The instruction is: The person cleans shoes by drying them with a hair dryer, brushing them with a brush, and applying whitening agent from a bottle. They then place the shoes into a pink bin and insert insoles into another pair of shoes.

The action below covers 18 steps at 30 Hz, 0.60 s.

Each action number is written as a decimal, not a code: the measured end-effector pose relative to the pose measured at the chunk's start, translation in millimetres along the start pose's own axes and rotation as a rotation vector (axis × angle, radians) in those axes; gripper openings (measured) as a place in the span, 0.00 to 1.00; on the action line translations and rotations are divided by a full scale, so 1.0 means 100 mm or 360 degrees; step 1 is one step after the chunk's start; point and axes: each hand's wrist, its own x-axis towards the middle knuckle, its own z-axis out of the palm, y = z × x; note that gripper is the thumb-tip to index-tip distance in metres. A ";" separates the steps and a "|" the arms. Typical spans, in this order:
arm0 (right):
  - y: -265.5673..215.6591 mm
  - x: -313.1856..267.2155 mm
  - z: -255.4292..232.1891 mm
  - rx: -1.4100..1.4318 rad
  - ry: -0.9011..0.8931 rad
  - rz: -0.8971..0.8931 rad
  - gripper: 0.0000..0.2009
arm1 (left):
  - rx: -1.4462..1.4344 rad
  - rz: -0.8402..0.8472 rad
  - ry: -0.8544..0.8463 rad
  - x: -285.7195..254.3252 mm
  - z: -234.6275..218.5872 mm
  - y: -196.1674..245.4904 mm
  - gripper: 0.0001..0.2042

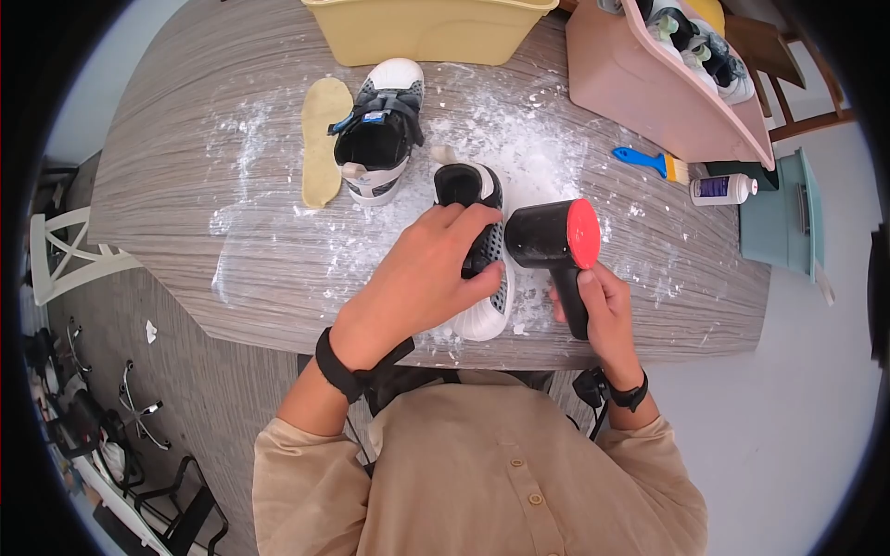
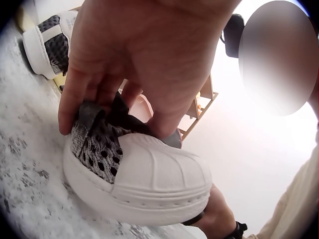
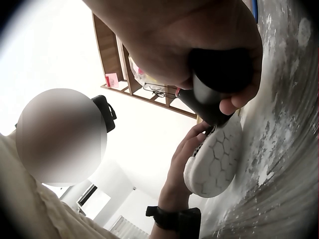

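A white and dark-grey mesh sneaker (image 1: 482, 322) is on the table near its front edge, toe toward the person. My left hand (image 1: 408, 269) grips the sneaker's upper from above, thumb on one side and fingers on the other. The white ribbed toe (image 2: 159, 169) shows in the left wrist view. My right hand (image 1: 609, 310) grips the handle of a black handheld blower (image 1: 542, 235) with a red round end; its barrel points at the sneaker's side. In the right wrist view the sole (image 3: 214, 162) shows a hexagon pattern, so the sneaker is tilted.
Another sneaker (image 1: 380, 153) and a tan insole (image 1: 322, 139) lie to the left. White powder (image 1: 519, 139) covers the table. A yellow bin (image 1: 426, 37) and a pink bin (image 1: 640, 93) of shoes stand behind; a blue brush (image 1: 640, 159), a bottle (image 1: 721, 191) and a teal box (image 1: 783, 213) are right.
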 end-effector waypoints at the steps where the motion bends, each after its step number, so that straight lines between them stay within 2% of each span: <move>1: -0.01 -0.01 0.01 -0.0019 0.0004 0.0000 0.18 | 0.0007 0.0003 -0.0011 0.00 0.00 0.00 0.19; 18: -0.07 0.06 0.03 -0.0066 0.0029 -0.0012 0.16 | 0.0068 -0.0006 -0.0031 0.01 0.01 0.01 0.20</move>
